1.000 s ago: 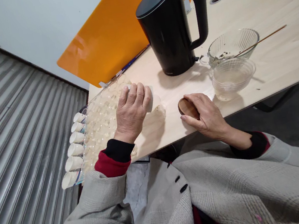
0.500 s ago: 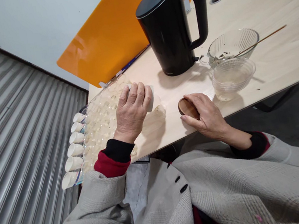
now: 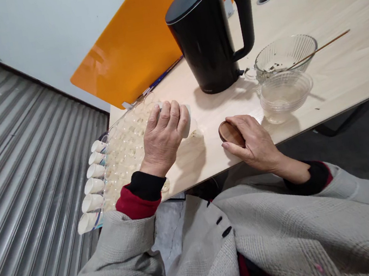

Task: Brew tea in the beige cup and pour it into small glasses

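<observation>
My left hand (image 3: pixel 163 136) is wrapped from above around a whitish container (image 3: pixel 187 121), mostly hidden behind the fingers. Just beyond and below it, a clear plastic cup (image 3: pixel 198 134) with a few dark specks stands on the table. My right hand (image 3: pixel 253 141) grips a round brown wooden lid (image 3: pixel 231 134) by its edge, near the table's front edge, its hollow side partly facing left. Many clear plastic cups (image 3: pixel 125 142) stand packed together to the left of my left hand, with small dark bits in some.
A black electric kettle (image 3: pixel 208 36) stands at the back. On the right are a stack of clear plastic cups (image 3: pixel 284 94) and a ribbed glass cup (image 3: pixel 296 48) with dark leaf bits and a thin stick (image 3: pixel 330 43). White paper cups (image 3: pixel 93 186) line the left edge before an orange divider (image 3: pixel 127 44).
Both hands keep their grips and stay almost in place. The view has shifted very slightly, so the kettle and cups on the right appear a little further left.
</observation>
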Demonstrator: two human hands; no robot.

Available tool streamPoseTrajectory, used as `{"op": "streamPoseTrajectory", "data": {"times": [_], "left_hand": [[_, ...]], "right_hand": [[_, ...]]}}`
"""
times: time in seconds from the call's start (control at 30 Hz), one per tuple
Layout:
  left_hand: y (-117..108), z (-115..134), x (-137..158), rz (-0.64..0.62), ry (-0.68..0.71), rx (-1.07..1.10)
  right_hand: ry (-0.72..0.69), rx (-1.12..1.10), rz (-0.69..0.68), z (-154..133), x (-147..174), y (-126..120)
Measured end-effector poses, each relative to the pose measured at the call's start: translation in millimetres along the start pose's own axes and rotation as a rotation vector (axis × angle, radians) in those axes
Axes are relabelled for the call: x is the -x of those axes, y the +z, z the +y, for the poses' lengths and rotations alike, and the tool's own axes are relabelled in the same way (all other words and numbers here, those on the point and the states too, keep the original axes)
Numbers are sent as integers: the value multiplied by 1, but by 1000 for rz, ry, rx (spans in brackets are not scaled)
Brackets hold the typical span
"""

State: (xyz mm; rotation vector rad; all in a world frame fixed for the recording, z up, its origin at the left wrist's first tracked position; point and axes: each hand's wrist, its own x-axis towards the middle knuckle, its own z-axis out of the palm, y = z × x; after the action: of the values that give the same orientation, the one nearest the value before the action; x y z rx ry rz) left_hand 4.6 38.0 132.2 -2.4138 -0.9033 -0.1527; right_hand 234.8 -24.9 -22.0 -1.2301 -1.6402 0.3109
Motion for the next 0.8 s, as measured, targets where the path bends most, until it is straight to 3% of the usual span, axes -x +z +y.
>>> {"op": "streamPoseTrajectory", "data": {"times": [0.8], "left_hand": [[-2, 0, 1, -11, 13, -31]], "right_hand": [[8, 7, -5, -1, 0, -1]]}}
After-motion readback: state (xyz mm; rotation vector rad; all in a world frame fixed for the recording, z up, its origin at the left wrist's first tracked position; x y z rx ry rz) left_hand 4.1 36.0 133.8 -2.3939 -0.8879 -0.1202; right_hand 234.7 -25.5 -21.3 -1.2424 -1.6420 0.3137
